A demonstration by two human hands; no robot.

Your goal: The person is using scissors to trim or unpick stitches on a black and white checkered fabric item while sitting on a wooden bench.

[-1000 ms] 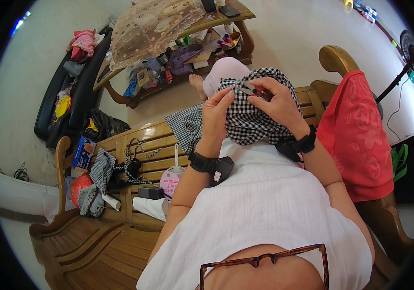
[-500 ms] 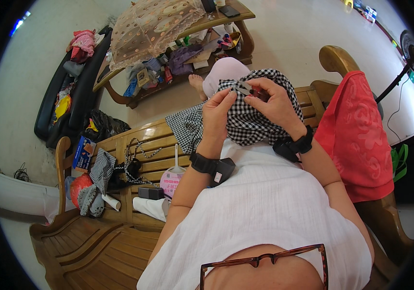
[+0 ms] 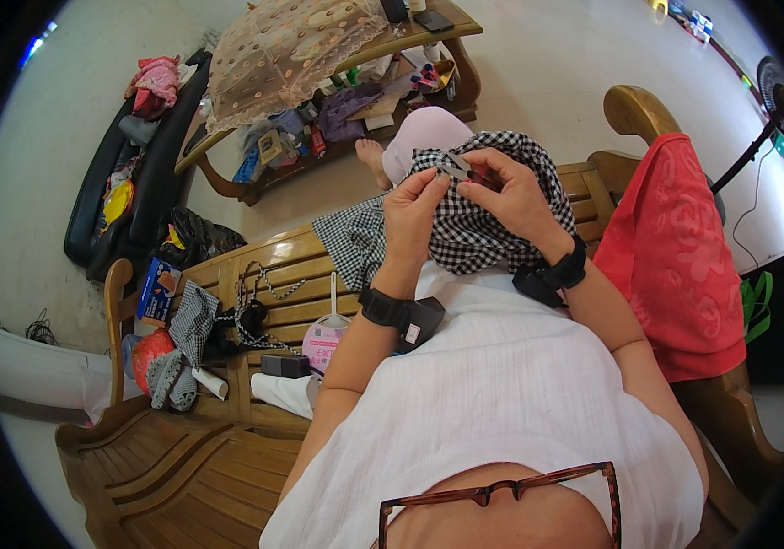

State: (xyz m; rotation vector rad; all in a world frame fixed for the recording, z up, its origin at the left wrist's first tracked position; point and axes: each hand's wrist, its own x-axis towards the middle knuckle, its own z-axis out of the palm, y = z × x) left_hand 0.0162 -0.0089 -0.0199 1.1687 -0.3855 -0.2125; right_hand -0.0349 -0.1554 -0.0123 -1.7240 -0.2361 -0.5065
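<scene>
Above my lap, my left hand [image 3: 409,210] is closed in a pinch, thumb against forefinger. What sits between those fingertips is too small to make out. My right hand [image 3: 517,199] is wrapped round a pair of small scissors [image 3: 455,168], whose silver blades point left and reach my left fingertips. Its handle is mostly hidden in my palm. Black-and-white checked cloth [image 3: 481,240] lies bunched over my lap beneath both hands. A finer-checked piece of cloth [image 3: 353,240] spreads to the left over the bench.
The wooden bench [image 3: 296,247] holds a pink hand fan [image 3: 323,343], a black box [image 3: 284,366], checked straps [image 3: 247,293] and a blue box [image 3: 159,291]. Red cloth [image 3: 676,265] drapes over its right arm. Ahead stands a cluttered low table [image 3: 463,32]; a black fan [image 3: 781,99] is at far right.
My right hand and the scissors have shifted slightly left, bringing the blades closer to my left fingertips. My left hand has barely moved.
</scene>
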